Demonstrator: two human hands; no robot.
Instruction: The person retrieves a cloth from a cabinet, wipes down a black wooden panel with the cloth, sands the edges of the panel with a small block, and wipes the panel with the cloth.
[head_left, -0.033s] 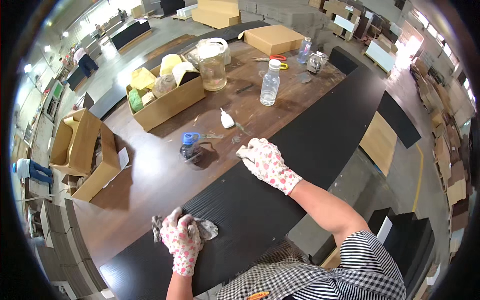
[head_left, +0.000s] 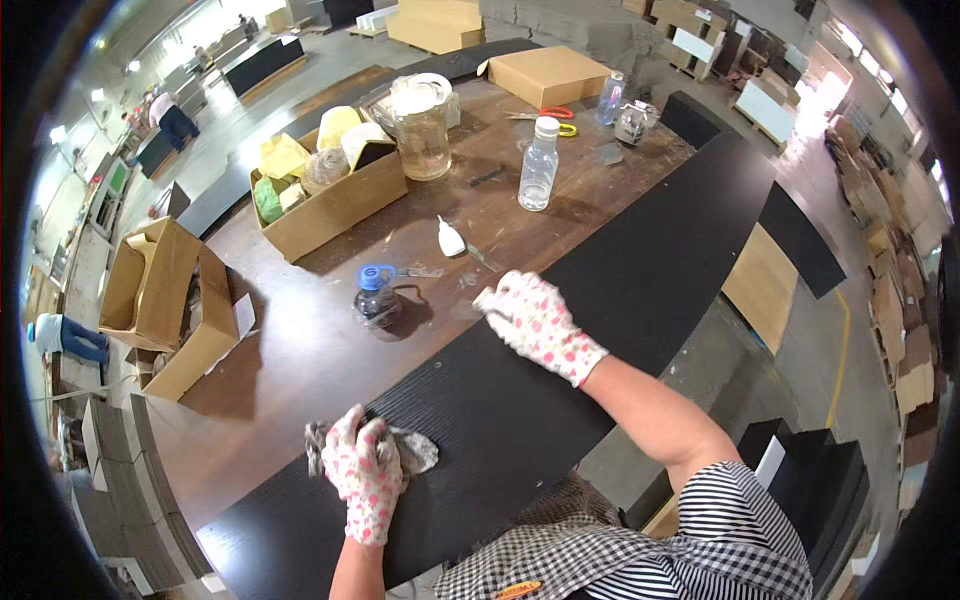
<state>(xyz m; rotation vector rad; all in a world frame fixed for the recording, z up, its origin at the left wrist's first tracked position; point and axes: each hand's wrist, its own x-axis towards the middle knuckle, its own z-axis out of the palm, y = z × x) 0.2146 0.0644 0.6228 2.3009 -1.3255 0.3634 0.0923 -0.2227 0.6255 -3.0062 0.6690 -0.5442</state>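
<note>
Both my hands wear white gloves with a pink-red floral print. My left hand (head_left: 366,470) is closed on a crumpled grey rag (head_left: 416,452) and presses it on the long black board (head_left: 480,410), near its left end. The rag sticks out on both sides of my fingers. At the board's far edge is my right hand (head_left: 535,322), its fingers bent together with the dirty tips just past the edge. What they pinch, if anything, is hidden. Beyond the board stand a dark jar with a blue cap (head_left: 377,298) and a white squeeze bottle (head_left: 451,238) lying down.
On the brown table (head_left: 290,350) stand a cardboard tray of cloths and sponges (head_left: 335,208), a clear jug (head_left: 424,140), a clear bottle (head_left: 539,168) and scissors (head_left: 566,129). Opened cartons (head_left: 170,300) sit at left. Stacked dark panels (head_left: 815,480) are at my right.
My right hand has shifted very slightly along the board's edge. My left hand stays on the rag in nearly the same spot.
</note>
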